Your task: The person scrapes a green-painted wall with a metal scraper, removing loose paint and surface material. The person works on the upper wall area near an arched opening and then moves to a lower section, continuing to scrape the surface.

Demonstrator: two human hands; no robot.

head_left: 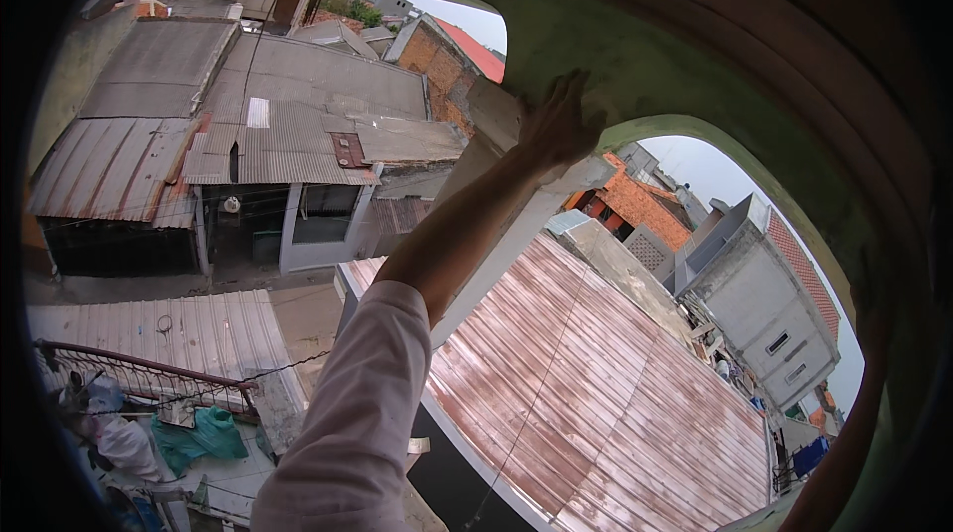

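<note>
My left hand [562,123] reaches up and forward in a light sleeve. It rests against the green arched wall [675,31], where the wall meets the top of a pale column [496,269]. Its fingers are stretched out and somewhat apart, and I see nothing held in them. At the far right, my right forearm [844,458] rises along the edge of the arched opening. My right hand [874,309] is up against the shaded green wall there, too dark for its fingers to be made out.
Far below the opening lie a reddish corrugated metal roof [606,383] and grey roofs [308,85] of houses. At lower left, a rusty railing [149,368] stands by plastic bags, one green [202,438]. A grey building [764,309] rises at right. Thin wires cross the view.
</note>
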